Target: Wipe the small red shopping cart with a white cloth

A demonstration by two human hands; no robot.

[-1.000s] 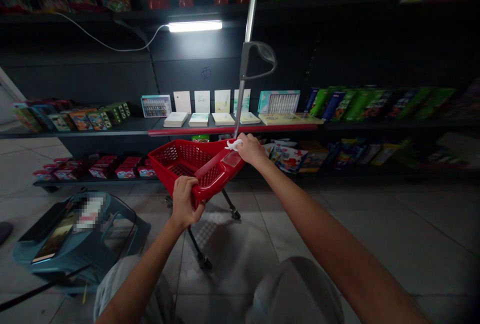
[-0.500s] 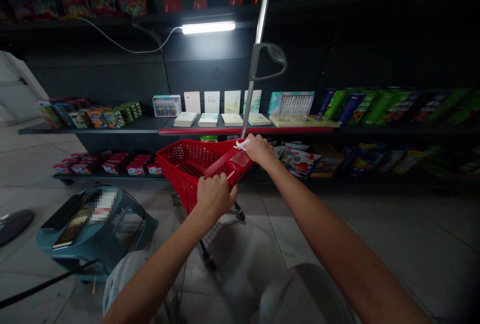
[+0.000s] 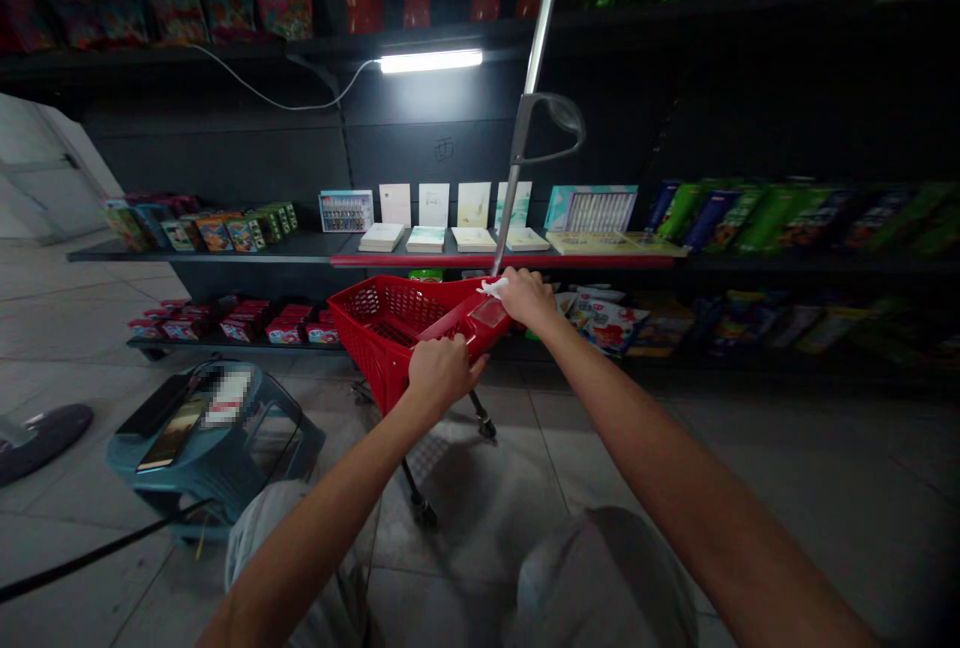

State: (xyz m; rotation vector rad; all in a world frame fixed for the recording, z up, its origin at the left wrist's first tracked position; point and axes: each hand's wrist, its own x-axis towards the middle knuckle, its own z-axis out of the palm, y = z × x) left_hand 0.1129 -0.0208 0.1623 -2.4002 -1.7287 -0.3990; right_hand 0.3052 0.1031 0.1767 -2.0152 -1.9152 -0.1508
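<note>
Along the grey floor tiles [image 3: 480, 548], before a dark store shelf [image 3: 225, 248] lit by a strip light [image 3: 430, 61], my left hand [image 3: 446, 373] is closed around the handle [image 3: 459, 324] of the red plastic shopping cart [image 3: 382, 348]. My right hand [image 3: 527, 298] pinches a white wipe [image 3: 493, 287] against the cart. A teal plastic stool [image 3: 217, 458] sits to my left, a phone [image 3: 171, 434] on top.

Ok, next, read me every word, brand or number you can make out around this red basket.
Nothing here can be read for certain.
Clear panel on the red basket: nothing legible.
Cards on the shelf: too small.
Product packets: too blurred.
Mark on the back panel: too faint.
Patch on the teal stool: pixelated.
</note>
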